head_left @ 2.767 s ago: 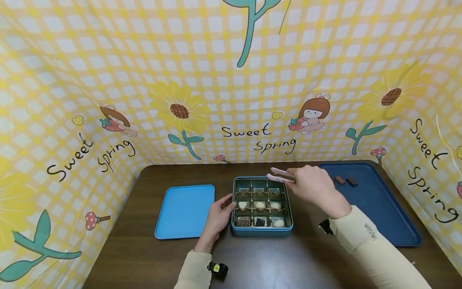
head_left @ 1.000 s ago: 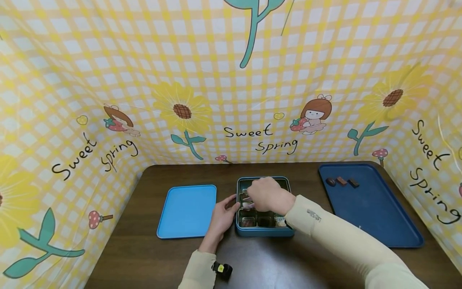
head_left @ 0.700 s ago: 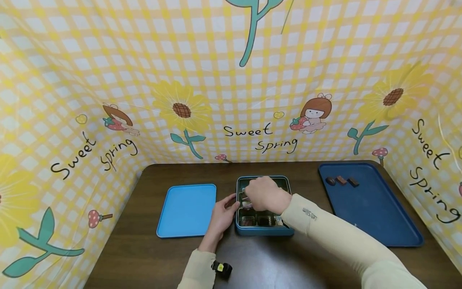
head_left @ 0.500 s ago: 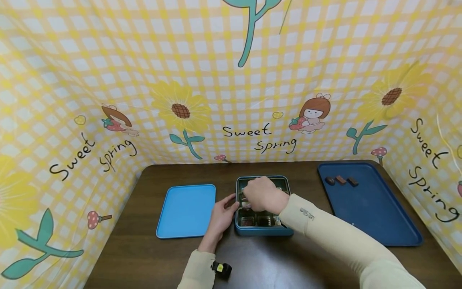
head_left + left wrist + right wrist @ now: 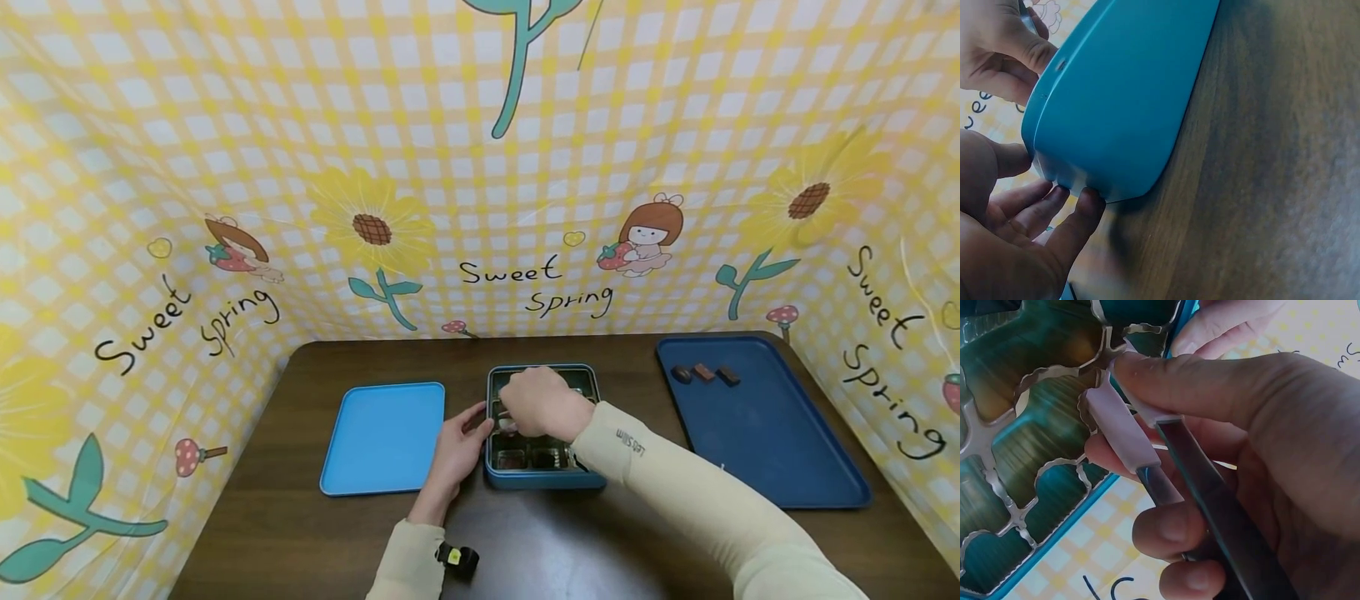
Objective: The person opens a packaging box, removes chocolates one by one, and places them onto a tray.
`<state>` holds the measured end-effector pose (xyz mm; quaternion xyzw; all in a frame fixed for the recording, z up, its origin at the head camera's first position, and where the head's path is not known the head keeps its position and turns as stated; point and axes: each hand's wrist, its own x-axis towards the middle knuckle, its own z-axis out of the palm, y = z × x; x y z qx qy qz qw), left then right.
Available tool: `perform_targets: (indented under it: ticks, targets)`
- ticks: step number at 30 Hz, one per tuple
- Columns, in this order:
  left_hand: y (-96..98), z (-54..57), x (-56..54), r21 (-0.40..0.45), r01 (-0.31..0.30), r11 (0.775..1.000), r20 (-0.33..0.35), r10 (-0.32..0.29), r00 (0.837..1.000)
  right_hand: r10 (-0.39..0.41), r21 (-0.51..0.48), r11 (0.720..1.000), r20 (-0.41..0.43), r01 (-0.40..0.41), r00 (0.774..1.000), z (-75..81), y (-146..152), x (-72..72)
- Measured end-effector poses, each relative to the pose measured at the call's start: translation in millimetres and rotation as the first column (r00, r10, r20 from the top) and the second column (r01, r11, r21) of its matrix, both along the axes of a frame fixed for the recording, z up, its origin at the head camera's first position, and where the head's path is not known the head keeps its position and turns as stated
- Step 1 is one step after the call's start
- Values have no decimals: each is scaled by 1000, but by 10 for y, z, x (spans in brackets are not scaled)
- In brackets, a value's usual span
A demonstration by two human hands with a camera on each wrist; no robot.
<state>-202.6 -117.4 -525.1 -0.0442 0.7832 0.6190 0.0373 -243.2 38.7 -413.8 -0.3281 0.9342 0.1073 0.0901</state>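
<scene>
My right hand (image 5: 542, 404) holds tongs (image 5: 1119, 428) with pink tips and metal arms, reaching down into a blue box (image 5: 545, 481). In the right wrist view the thumb (image 5: 1191, 387) lies along one arm and the fingers curl round the other side. Whether the tips pinch anything is hidden. Metallic dividers split the box into compartments; several chocolates inside are mostly covered by my hand. My left hand (image 5: 456, 450) rests on the box's left side. In the left wrist view its thumb and fairly straight fingertips (image 5: 1089, 203) touch the outer wall (image 5: 1116, 94).
A flat light-blue lid (image 5: 382, 439) lies left of the box. The dark blue tray (image 5: 772, 442) at the right bears a round dark chocolate (image 5: 681, 373), a brown bar (image 5: 703, 372) and a dark bar (image 5: 727, 377). A checked cloth (image 5: 465, 183) hangs behind the table.
My right hand has come left with the tongs from the box's far right corner into its left part, uncovering the round chocolate on the tray. Since about a second ago little has moved.
</scene>
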Motion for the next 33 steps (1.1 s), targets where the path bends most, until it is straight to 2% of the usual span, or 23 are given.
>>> perform_targets:
  ticks: [12,19,26,33]
  targets:
    - [-11,-12,-1,-8,-3,1000,11,3,1000,-3,-34,999,0,3,1000,4,-26,5]
    - [-13,-16,-5,-10,-6,1000,-11,6,1000,13,-40,999,-1,-13,1000,17,-11,13]
    - [-4,-10,-8,27,-9,1000,-3,9,1000,22,-28,999,-14,-23,1000,12,58,-7]
    - [4,-20,-5,34,1,999,-23,0,1000,18,-28,999,-14,-18,1000,60,126,-1]
